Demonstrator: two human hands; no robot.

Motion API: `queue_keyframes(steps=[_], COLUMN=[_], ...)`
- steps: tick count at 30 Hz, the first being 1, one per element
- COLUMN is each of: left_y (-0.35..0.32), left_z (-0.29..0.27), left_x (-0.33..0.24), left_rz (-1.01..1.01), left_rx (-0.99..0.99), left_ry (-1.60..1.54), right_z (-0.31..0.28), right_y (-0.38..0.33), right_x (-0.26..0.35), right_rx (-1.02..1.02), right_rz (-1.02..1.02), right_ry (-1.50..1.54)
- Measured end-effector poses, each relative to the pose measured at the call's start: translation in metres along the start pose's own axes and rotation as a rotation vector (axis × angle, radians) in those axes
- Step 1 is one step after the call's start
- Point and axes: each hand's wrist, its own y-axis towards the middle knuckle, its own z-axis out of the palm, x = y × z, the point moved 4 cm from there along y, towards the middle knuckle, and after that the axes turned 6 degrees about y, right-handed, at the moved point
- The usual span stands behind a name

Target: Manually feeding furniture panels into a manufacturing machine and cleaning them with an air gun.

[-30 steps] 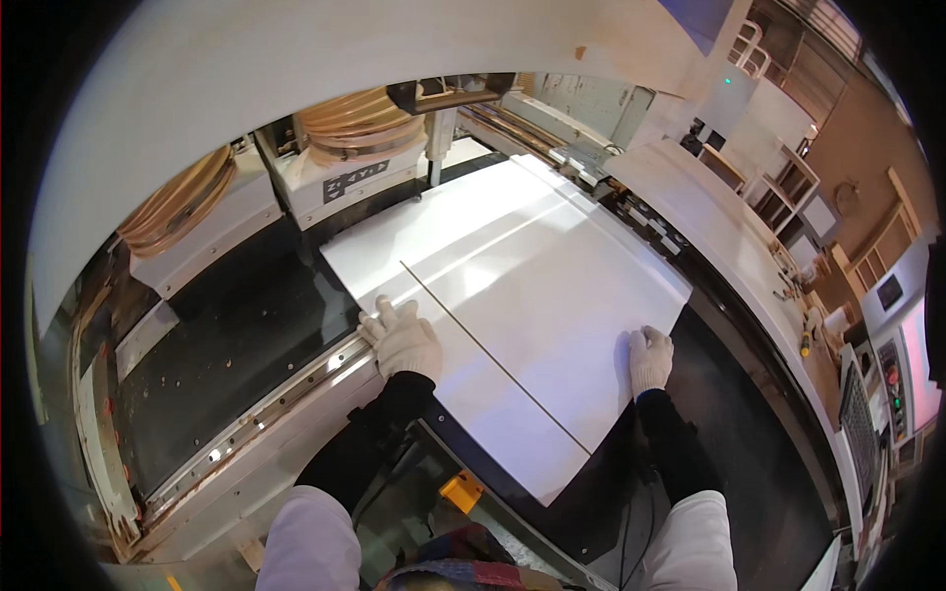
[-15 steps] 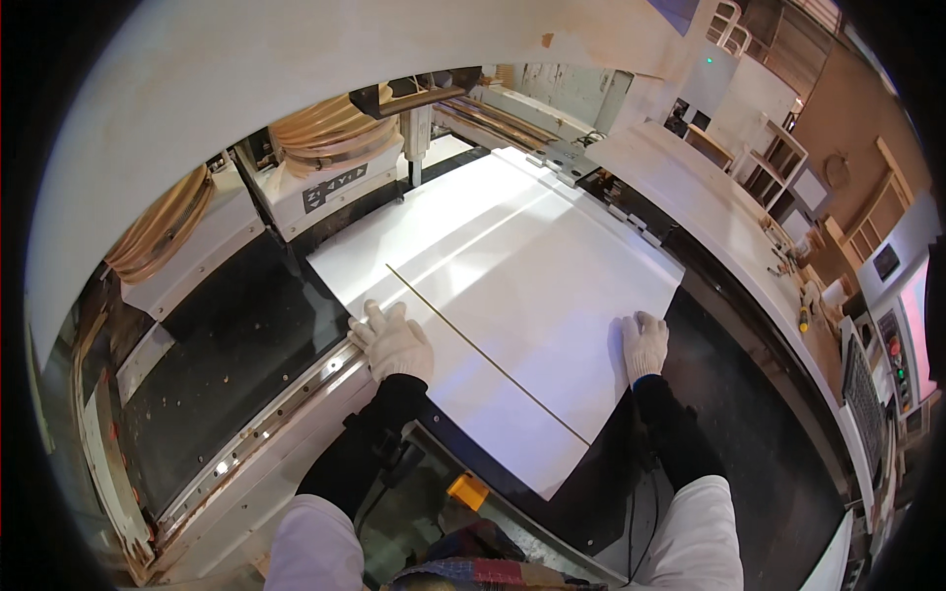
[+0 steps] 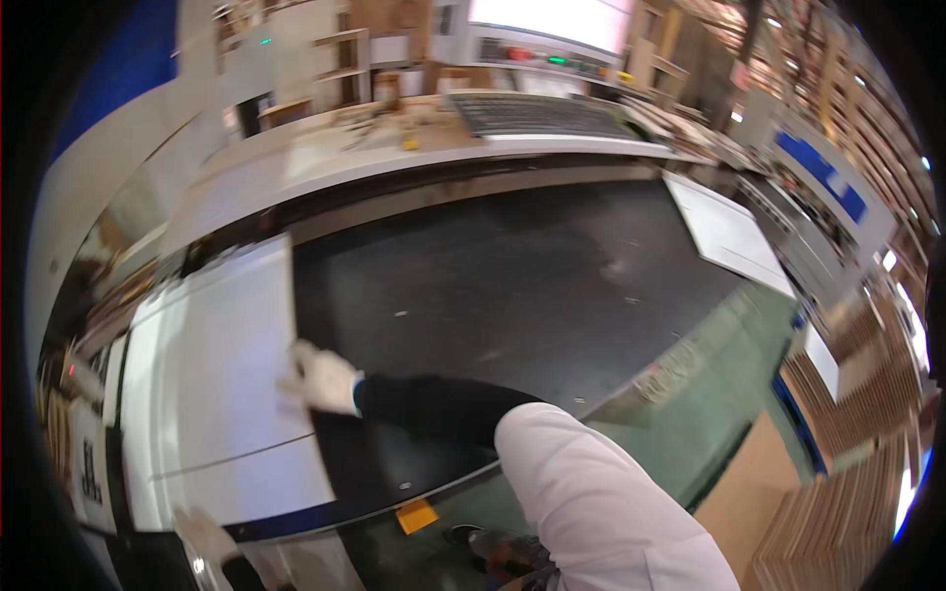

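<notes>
Panel (image 3: 217,364) seems stiff, smooth, probably slippery; hold opposite edges. Right hand (image 3: 327,379) at right edge, left hand (image 3: 204,537) by near edge; blurred, can't tell grips.

Head-worn fisheye, pretty close in, peering down across the black machine bed (image 3: 473,266) toward the keyboard (image 3: 542,115), white panel (image 3: 222,394) off left.

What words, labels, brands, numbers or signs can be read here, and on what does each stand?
None can be read clearly.
Dark marking on the white machine housing, lower left: too blurred.
Keyboard: any key legends are too small.
Bright screen: washed out, nothing legible.
Blue panel, right: white mark, too blurred.
White board by the right hand: no writing visible.
</notes>
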Motion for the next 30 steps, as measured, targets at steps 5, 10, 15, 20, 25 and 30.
queue_keyframes(steps=[5, 10, 15, 20, 25, 30], left_y=[-0.212, -0.365, -0.581, -0.790, -0.926, -1.071], left_z=[0.065, 0.085, 0.095, 0.072, 0.131, 0.046], left_x=[-0.201, -0.327, -0.501, -0.637, -0.747, -0.961], left_rz=[0.784, 0.883, 1.030, 1.225, 1.811, 1.722], left_rx=[-0.273, 0.144, 0.578, 1.065, 1.277, 1.338], left_ry=[0.585, 0.481, 0.354, 0.389, 0.312, -0.050], right_z=[-0.144, -0.209, -0.326, -0.456, -0.540, -0.627], right_y=[-0.252, -0.446, -0.685, -0.880, -0.993, -1.098], right_x=[-0.006, -0.040, -0.088, -0.069, -0.055, -0.103], right_rx=[0.125, 0.086, -0.095, -0.585, -0.907, -0.919], right_rz=[0.197, 0.543, 0.931, 1.246, 1.222, 1.250], right_ry=[0.135, 0.149, -0.020, -0.146, 0.038, 0.140])
